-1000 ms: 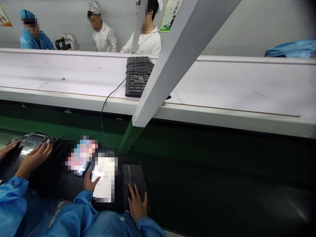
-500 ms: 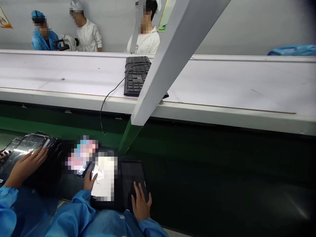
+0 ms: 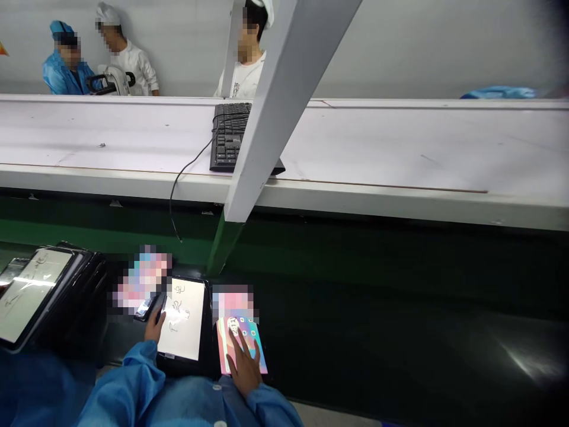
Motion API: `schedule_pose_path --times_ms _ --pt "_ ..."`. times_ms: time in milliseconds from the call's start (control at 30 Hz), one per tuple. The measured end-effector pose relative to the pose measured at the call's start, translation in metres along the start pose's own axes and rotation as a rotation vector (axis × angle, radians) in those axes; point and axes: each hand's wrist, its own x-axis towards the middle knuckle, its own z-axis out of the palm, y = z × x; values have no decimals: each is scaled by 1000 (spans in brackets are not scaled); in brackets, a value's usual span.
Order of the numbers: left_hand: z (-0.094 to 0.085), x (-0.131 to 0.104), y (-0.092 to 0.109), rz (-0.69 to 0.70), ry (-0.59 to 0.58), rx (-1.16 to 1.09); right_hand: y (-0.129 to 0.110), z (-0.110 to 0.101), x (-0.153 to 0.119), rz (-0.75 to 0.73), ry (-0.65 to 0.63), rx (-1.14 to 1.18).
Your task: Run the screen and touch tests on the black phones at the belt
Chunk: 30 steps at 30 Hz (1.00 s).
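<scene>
A tablet (image 3: 189, 332) with a white screen and dark handwritten strokes lies flat before me. At its left edge is my left hand (image 3: 152, 331), its thumb by the screen border and other fingers partly hidden, closed on that edge. A small dark device (image 3: 144, 308) lies just beyond these fingers. My right hand (image 3: 245, 365) is open, fingers spread over a second tablet (image 3: 221, 344), whose lit screen shows colourful wallpaper, a clock and app icons. Behind the small device lies another lit, colourful screen (image 3: 144, 279), blurred by pixelation.
To the left, a tablet with a handwritten screen (image 3: 33, 290) tops a stack of dark tablets (image 3: 91, 284). A black keyboard (image 3: 226, 145) sits on the white shelf (image 3: 355, 148), its cable hanging down. A slanted post (image 3: 275, 107) crosses the view. Several people stand behind.
The right tablet's screen has gone from dark to lit under my right hand. A neighbour's hand has left the left stack, whose top tablet now shows a white screen. The view shifted slightly.
</scene>
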Motion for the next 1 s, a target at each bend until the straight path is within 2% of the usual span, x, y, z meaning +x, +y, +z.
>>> schedule_pose_path --times_ms 67,133,200,300,400,500,633,833,1000 --pt "-3 -2 6 -21 -17 -9 -6 -7 9 -86 -30 23" --pt "-6 -5 10 -39 -31 -20 -9 -11 14 -39 -9 22" --pt "-7 -8 11 -51 -40 -31 -4 -7 14 132 49 2" --pt "-8 -11 10 -70 -43 -46 15 6 6 444 119 -29" --pt "-7 -9 8 -80 -39 -53 34 20 -3 569 80 -30" --pt "-7 -7 8 -83 -26 -51 39 26 -5 553 34 -19" --pt "-6 -7 11 -88 -11 -61 28 24 -2 532 38 -13" --pt "-5 -12 16 -86 -5 -71 11 15 -5 265 3 -29" --pt "-5 -10 16 -91 -3 -69 9 15 -5 270 -77 -60"
